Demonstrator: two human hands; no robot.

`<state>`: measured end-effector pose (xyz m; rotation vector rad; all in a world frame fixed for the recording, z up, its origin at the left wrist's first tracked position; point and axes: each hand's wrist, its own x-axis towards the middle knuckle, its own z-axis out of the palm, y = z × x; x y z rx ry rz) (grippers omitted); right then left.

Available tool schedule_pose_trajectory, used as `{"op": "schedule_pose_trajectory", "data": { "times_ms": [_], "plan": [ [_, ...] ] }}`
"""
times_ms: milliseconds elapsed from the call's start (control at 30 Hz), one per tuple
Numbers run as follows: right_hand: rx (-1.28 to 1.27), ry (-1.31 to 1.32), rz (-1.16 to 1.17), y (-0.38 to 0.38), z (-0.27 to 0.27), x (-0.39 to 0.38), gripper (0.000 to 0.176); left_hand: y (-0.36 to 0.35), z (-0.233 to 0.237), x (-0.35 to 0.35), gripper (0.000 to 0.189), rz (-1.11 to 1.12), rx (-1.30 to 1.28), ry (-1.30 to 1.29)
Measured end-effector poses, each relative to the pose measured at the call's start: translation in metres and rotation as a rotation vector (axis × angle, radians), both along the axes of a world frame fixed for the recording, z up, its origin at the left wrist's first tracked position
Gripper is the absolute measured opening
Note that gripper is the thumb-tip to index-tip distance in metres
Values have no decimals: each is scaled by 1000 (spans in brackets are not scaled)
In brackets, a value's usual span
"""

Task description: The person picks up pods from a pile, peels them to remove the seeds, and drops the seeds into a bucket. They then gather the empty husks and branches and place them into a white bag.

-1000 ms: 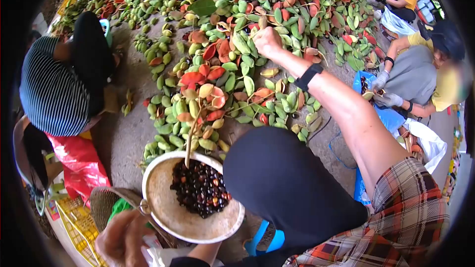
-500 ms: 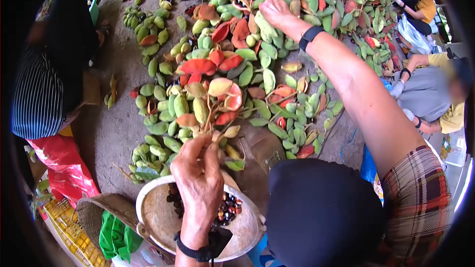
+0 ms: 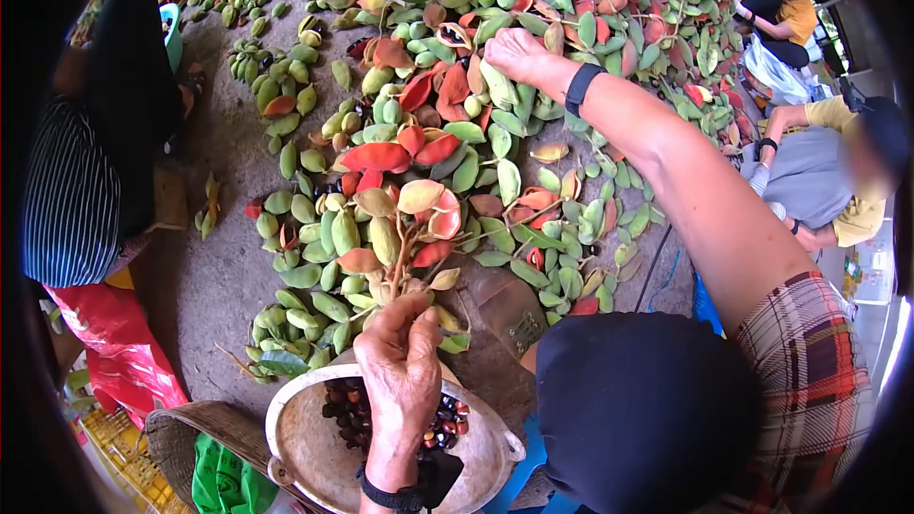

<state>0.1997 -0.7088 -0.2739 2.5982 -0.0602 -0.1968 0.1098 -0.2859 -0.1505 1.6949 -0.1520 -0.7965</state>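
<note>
My left hand (image 3: 400, 352) is closed around the stem (image 3: 400, 271) of a cluster of green, tan and red pods (image 3: 386, 238), just above a pale basin (image 3: 300, 433). Dark, shiny seeds (image 3: 350, 409) lie in the basin, partly hidden by that hand. Further off, my right hand (image 3: 526, 59) reaches into the heap of pods (image 3: 571, 257), its fingers curled down among them. A long green pod (image 3: 498, 86) is right beside it; what the fingers hold is hidden.
A dark-clad knee (image 3: 647, 409) fills the lower right. At left are a person in striped clothing (image 3: 71, 200), a red plastic bag (image 3: 119, 343) and a basket (image 3: 228, 419) with a green bag (image 3: 224, 481). Other people (image 3: 804, 171) sit at right.
The view has shifted slightly. My left hand has moved a little to the right over the basin, still at the stem. My right hand stays in about the same spot in the heap.
</note>
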Motion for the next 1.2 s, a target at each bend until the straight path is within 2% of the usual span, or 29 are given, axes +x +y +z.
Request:
{"op": "schedule_pose_trajectory", "data": {
  "times_ms": [67, 133, 167, 233, 300, 333, 367, 433, 500, 567, 633, 700, 733, 767, 800, 833, 867, 900, 933, 967, 1067, 1133, 1200],
  "plan": [
    [-6, 44, -16, 6, 4, 1, 17, 1, -3, -5, 22, 12, -26, 31],
    [48, 56, -177, 14, 5, -1, 16, 5, -6, -7, 22, 10, -38, 37],
    [44, 51, -163, 18, 5, -5, 15, 6, -7, -6, 22, 17, -40, 38],
    [-53, -15, -252, 21, 0, -11, 13, 9, -7, -6, 21, 26, -50, 86],
    [8, -211, -279, 6, -13, -13, 10, 11, -8, -5, 21, 19, -34, 86],
    [106, -292, -132, 19, 9, -28, 8, 10, -5, -3, 21, 67, -74, 168],
    [98, -481, -147, 22, 3, -34, 8, 8, -3, 1, 21, 120, -120, 243],
    [327, -522, -39, 55, 24, -51, 11, 6, -4, 10, 25, 260, -243, 412],
    [842, -587, -77, 125, 54, -65, 14, 3, -5, 20, 35, 349, -356, 546],
    [1054, -379, 225, 175, 81, -77, 19, -8, -7, 25, 49, 443, -384, 618],
    [1563, 1, 109, 210, 111, -81, 20, -21, -6, 29, 49, 532, -402, 663],
    [1522, 9, 167, 210, 112, -65, 23, -24, -6, 34, 37, 394, -396, 719],
    [1582, -74, 120, 195, 106, -46, 24, -24, -8, 37, 26, 338, -318, 759],
    [1390, -206, 147, 170, 86, -19, 25, -25, -7, 34, 18, 323, -338, 700],
    [1154, -389, -29, 141, 64, 3, 25, -22, -10, 32, 19, 317, -397, 706],
    [821, -422, -194, 116, 57, 27, 20, -19, -13, 30, 20, 310, -457, 710],
    [786, -480, -215, 81, 40, 45, 19, -19, -12, 31, 20, 311, -460, 701],
    [615, -614, -212, 56, 22, 62, 20, -19, -11, 32, 19, 299, -429, 711],
    [641, -589, -373, 43, 15, 72, 23, -21, -10, 33, 19, 286, -397, 723],
    [515, -386, -453, 31, 11, 77, 25, -22, -11, 34, 19, 286, -394, 721],
    [541, -391, -378, 22, -7, 76, 25, -23, -9, 43, 19, 308, -347, 643],
    [544, -470, -615, 23, -8, 77, 26, -22, -7, 50, 19, 325, -369, 614],
    [726, -638, -527, 28, -4, 57, 27, -18, -7, 56, 19, 334, -445, 609]
  ]
}}
